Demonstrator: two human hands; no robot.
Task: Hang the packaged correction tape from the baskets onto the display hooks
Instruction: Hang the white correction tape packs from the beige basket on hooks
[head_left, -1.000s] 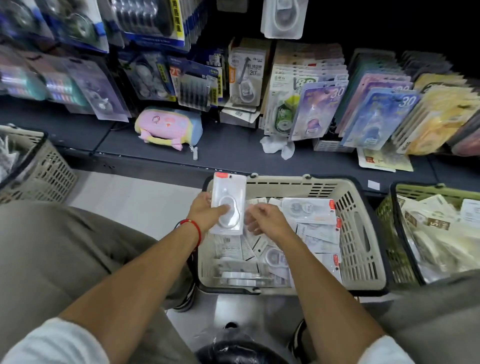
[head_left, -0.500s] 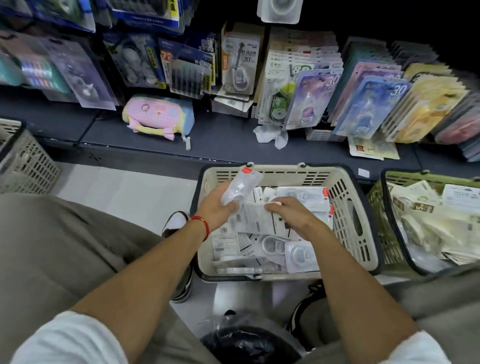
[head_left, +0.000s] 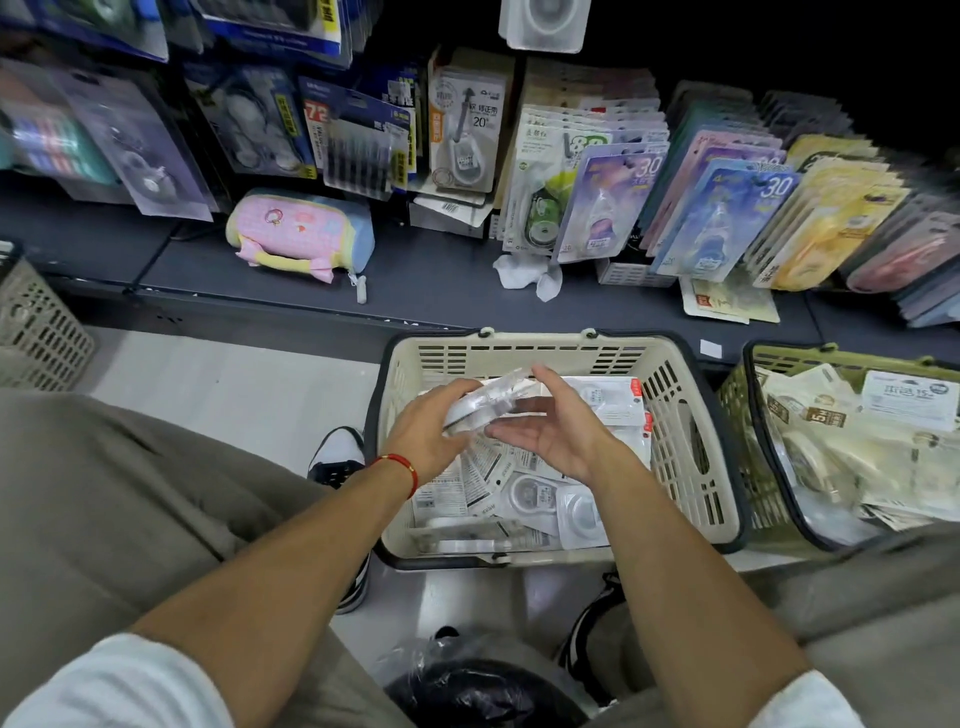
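My left hand (head_left: 428, 428) grips a clear blister pack of correction tape (head_left: 491, 400), tilted nearly flat above the beige basket (head_left: 691, 457). My right hand (head_left: 550, 426) is beside it, palm turned toward the pack, fingers straight and touching its edge. Several more white correction tape packs (head_left: 535, 499) lie loose in the basket under both hands. One matching pack (head_left: 544, 23) hangs from a hook at the top of the display.
A green basket (head_left: 737, 415) full of cream packs stands to the right, another beige basket (head_left: 36, 327) at far left. Hanging stationery cards and a pink pencil case (head_left: 301, 234) fill the dark shelf (head_left: 441, 280) behind. My knees flank the basket; a black bag (head_left: 478, 691) lies below.
The pack in my left hand has gone from upright to tilted flat over the basket. My right hand has left the packs in the basket and come up beside the held pack.
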